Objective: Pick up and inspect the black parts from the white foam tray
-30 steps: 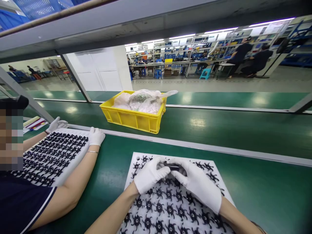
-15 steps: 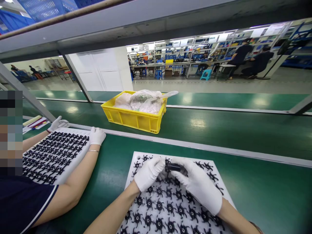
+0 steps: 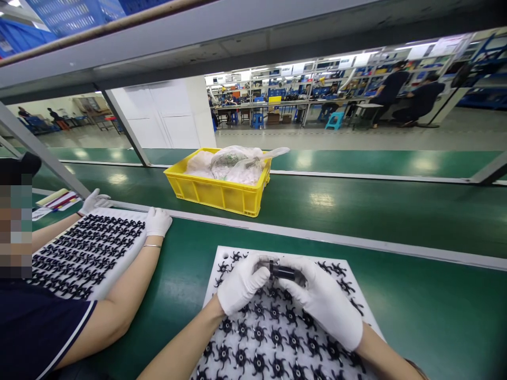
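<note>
Both my hands wear white gloves and meet above a white board point(image 3: 358, 282) full of black curved-blade impellers point(image 3: 259, 333). Between them lies a black cylindrical part point(image 3: 283, 272), roughly level, with a wider rim at its left end. My left hand point(image 3: 242, 284) is closed, thumb and fingers pinching that left end. The fingers of my right hand point(image 3: 325, 303) wrap round the other end, which they partly hide. Beneath my hands, some of the impellers are covered from sight.
A yellow bin point(image 3: 214, 192) with plastic bags point(image 3: 241, 163) stands beyond the white rail point(image 3: 317, 237). At left, a co-worker's gloved hands point(image 3: 157, 221) hold a similar board point(image 3: 119, 266) of black impellers. A shelf beam point(image 3: 253, 42) crosses overhead.
My left thumb and fingers have shifted on the black part's left end, covering more of it. The part has dipped slightly. The co-worker's head has moved a little at the left edge.
</note>
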